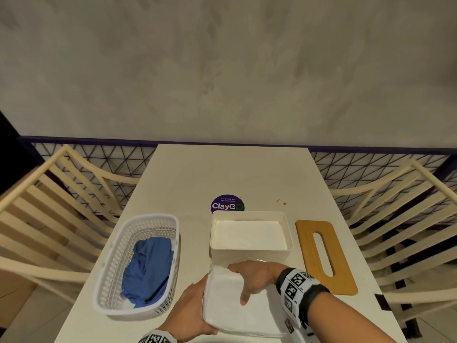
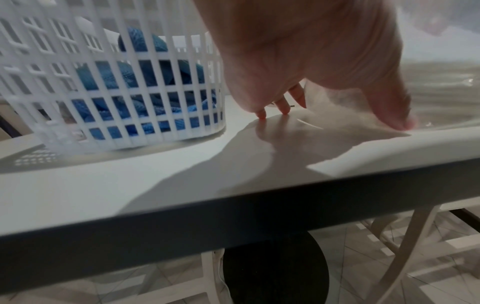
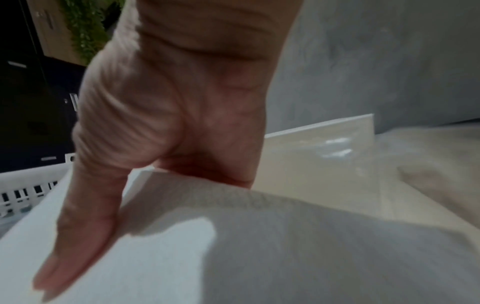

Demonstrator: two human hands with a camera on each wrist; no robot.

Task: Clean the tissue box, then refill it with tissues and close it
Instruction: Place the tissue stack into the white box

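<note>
The white tissue box stands open at the table's middle, with a layer of white tissues inside. Its wooden lid, with a long slot, lies flat to the right of it. Just in front of the box, both hands hold a thick white tissue stack low over the table. My left hand grips its left edge, the thumb on top. My right hand grips the far end, thumb flat on the top sheet. The box wall lies just beyond.
A white slotted basket holding a blue cloth sits to the left, close to my left hand. A purple round sticker lies behind the box. Cream chairs flank the table. The near table edge lies right below the hands.
</note>
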